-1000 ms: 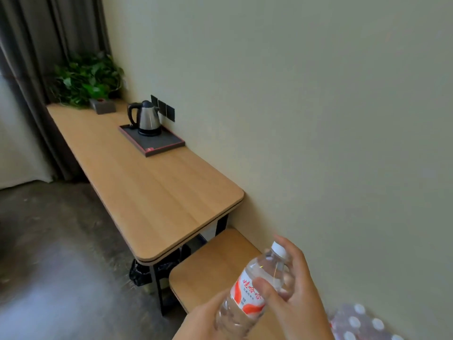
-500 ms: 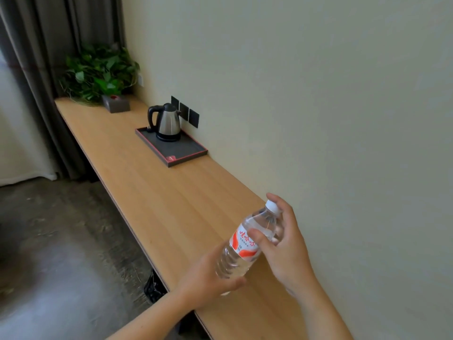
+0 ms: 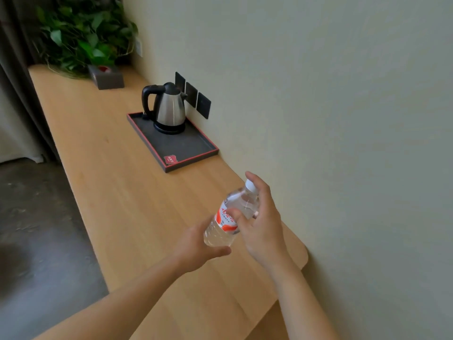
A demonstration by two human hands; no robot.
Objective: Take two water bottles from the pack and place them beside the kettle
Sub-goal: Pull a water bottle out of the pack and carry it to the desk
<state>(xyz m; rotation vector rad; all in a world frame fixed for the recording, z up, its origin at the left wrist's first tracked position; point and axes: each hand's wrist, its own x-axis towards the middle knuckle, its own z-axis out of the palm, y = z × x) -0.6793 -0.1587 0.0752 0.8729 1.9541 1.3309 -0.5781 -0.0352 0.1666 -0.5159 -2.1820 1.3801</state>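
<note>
A clear water bottle (image 3: 241, 203) with a white cap and an orange-red label is tilted in the air above the wooden table (image 3: 127, 197). My left hand (image 3: 196, 244) cups its lower end and my right hand (image 3: 262, 224) grips its upper half, index finger near the cap. A steel kettle (image 3: 169, 107) with a black handle stands on a dark red-edged tray (image 3: 186, 148) against the wall, well beyond the bottle. The bottle pack is out of view.
Black wall sockets (image 3: 196, 96) sit behind the kettle. A green plant (image 3: 83, 35) and a small dark box (image 3: 106, 76) stand at the table's far end by a curtain. The table's right corner (image 3: 300, 256) meets the wall. Grey floor lies left.
I have come closer along the table. Kettle and tray look much nearer, and both hands have carried the bottle forward over the tabletop; the low stool and the pack have left the view.
</note>
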